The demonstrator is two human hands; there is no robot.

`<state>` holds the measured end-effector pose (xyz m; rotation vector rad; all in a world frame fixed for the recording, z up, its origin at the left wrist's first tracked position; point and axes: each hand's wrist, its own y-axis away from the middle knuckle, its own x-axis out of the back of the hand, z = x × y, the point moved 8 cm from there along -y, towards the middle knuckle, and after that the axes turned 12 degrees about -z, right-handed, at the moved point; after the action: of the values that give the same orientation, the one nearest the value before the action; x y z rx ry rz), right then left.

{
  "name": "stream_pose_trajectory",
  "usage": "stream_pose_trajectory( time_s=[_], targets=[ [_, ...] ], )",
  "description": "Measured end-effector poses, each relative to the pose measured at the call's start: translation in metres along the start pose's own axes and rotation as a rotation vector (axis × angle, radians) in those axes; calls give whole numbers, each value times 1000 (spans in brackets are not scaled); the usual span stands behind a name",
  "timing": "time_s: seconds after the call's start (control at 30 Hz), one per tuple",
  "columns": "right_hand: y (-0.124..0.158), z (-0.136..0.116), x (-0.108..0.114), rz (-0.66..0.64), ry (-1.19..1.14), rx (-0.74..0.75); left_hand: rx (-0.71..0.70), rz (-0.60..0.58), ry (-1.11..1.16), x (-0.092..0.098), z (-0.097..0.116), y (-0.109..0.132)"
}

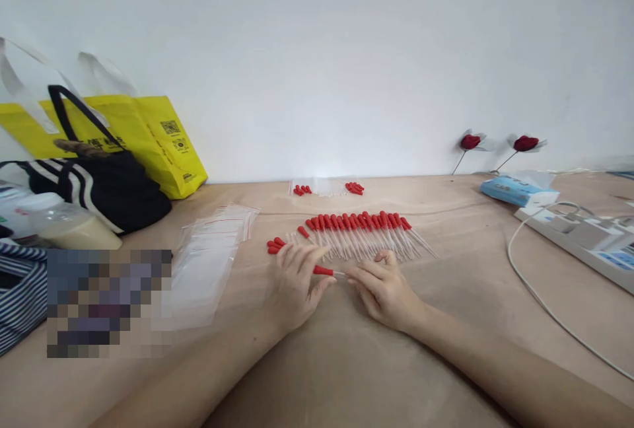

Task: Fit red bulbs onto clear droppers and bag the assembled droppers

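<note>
Centrally, one slim dropper with a matte red rubber bulb and a narrow, clear tube (pixel 339 273) lies nearly level between both hands, just above the beige cloth-covered counter (pixel 465 289); the left hand (pixel 296 279) has its fingers around the red bulb, and the right hand (pixel 379 286) has its fingers closed on the clear tube; behind them spreads a fanned row of similar red-bulbed droppers (pixel 366 236), overlapping too closely to count exactly.

Left of these lie flat, transparent plastic zip bags with red lines (pixel 205 276), overlapping, their number unclear; one clear plastic bottle with a white lid (pixel 74 226) holds cream-coloured liquid; one blue tissue packet (pixel 510 191) has white tissue showing at its top.

Three loose-looking red bulbs (pixel 275 245) sit beside the left hand; two dark red fabric-like roses (pixel 526 143) stand against the white wall (pixel 317 65).
</note>
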<state>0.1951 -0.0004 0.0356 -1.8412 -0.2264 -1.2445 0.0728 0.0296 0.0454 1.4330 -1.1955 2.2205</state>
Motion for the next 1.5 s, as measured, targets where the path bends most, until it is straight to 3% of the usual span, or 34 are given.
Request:
stream_pose_trajectory(
  time_s=[0.1, 0.2, 0.3, 0.37, 0.5, 0.6, 0.73, 0.9, 1.07, 1.17, 1.33, 1.5],
  targets=[
    [1, 8, 4, 48, -50, -94, 217, 165, 186, 6, -27, 7],
    [1, 11, 6, 102, -54, -156, 422, 133, 611, -13, -44, 11],
    [-1, 5, 6, 127, -47, -148, 622, 56, 1042, -39, -37, 12],
    [-2, 0, 4, 114, -22, -126, 738, 76, 1247, -49, -28, 14],
    [-3, -7, 0, 61, 32, -99, 830, 160, 1428, -52, -22, 13],
    [-1, -5, 0, 20, 11, -112, 812, 133, 1357, -37, -39, -1],
    [3, 5, 0, -22, -7, -151, 834, -30, 1028, -18, -80, -29],
    [6, 11, -3, -55, 15, -160, 866, -176, 844, -33, -116, -54],
    [5, 10, -4, -69, 45, -152, 877, -284, 626, -55, -128, -62],
    [5, 9, -3, -68, 59, -142, 857, -317, 500, -56, -130, -64],
    [5, 10, -4, -70, 82, -131, 763, -290, 302, -33, -133, -64],
    [4, 12, -4, -64, 47, -148, 625, -305, 157, -2, -141, -43]
  ],
)
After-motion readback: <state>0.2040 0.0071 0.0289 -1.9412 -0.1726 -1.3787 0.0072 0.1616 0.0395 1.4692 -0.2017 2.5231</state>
